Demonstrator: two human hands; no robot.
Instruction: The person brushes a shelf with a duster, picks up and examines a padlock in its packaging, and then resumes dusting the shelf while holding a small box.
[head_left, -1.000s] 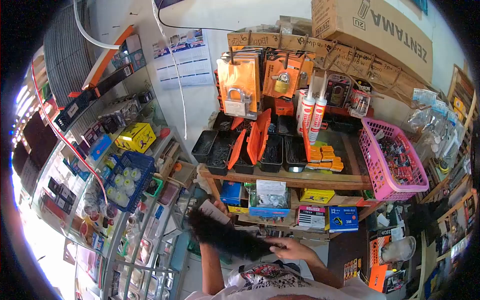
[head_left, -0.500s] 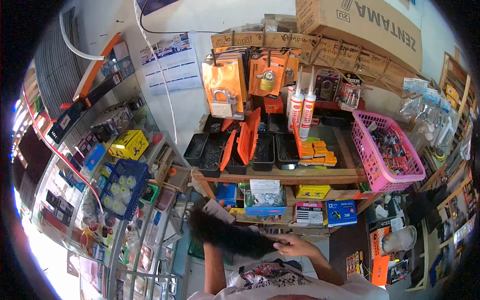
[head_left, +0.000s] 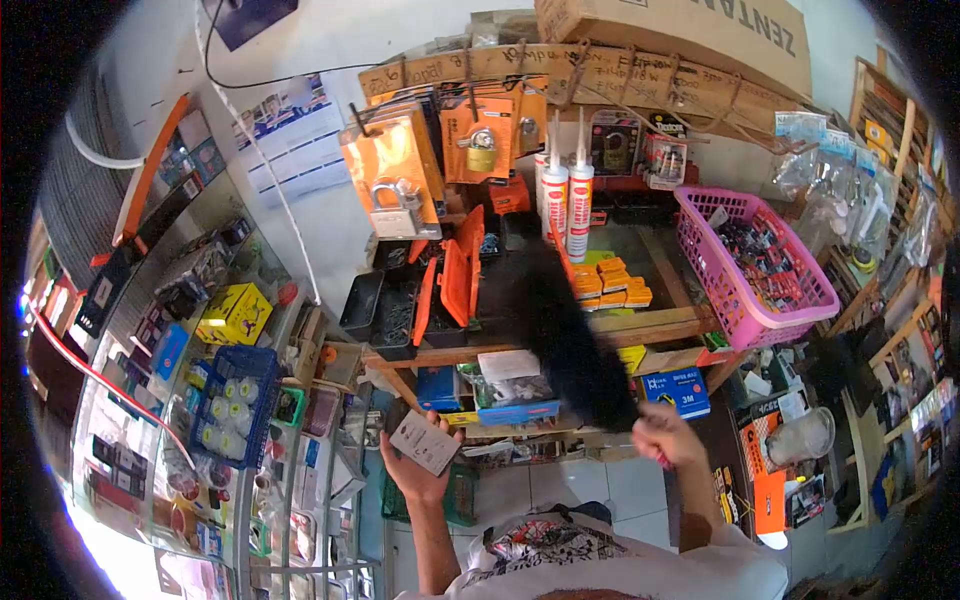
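Some wooden shelf edge [head_left: 660, 325] is hidden behind the blurred black duster [head_left: 580, 355].

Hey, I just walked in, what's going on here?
A person's right hand grips a fluffy black duster by one end, raised in front of a wooden-edged counter. The left hand holds a small printed card. The duster hides part of the counter, so I can't tell whether it touches anything there. A pink basket full of small packets sits to the right.
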